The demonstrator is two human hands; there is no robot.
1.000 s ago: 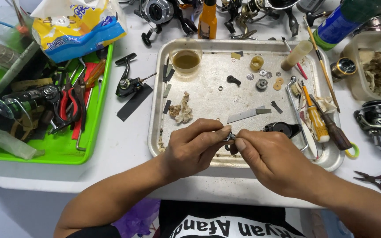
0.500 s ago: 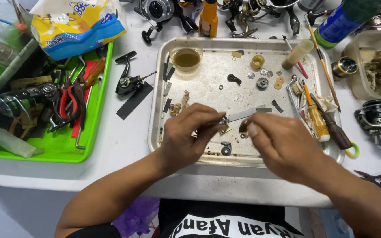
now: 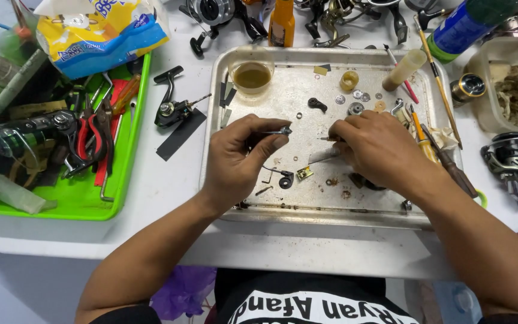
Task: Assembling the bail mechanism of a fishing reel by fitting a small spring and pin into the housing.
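My left hand (image 3: 238, 162) hovers over the left half of a worn metal tray (image 3: 331, 207) and pinches a thin metal pin (image 3: 276, 131) between thumb and forefinger. My right hand (image 3: 382, 150) is over the tray's right half, fingertips closed on a tiny metal part (image 3: 326, 139) that points at the pin. The two hands are a short way apart. Under them lie a flat metal strip (image 3: 322, 158), a small brass piece (image 3: 304, 173) and a black gear (image 3: 286, 181). Farther back sit a cup of brown oil (image 3: 252, 77), a black piece (image 3: 316, 104) and washers (image 3: 357, 95).
A green tray (image 3: 121, 207) at left holds red pliers (image 3: 91, 135) and other tools. A reel handle (image 3: 172, 108) and a black strip (image 3: 181, 135) lie between the trays. Screwdrivers (image 3: 430, 147) line the metal tray's right side. A reel (image 3: 517, 159), a clear tub (image 3: 511, 90), a blue can (image 3: 460, 33) and an orange bottle (image 3: 282, 24) stand around.
Both hands have moved from the tray's near edge toward its middle and come apart. The left hand now holds the pin up; the right hand has shifted right.
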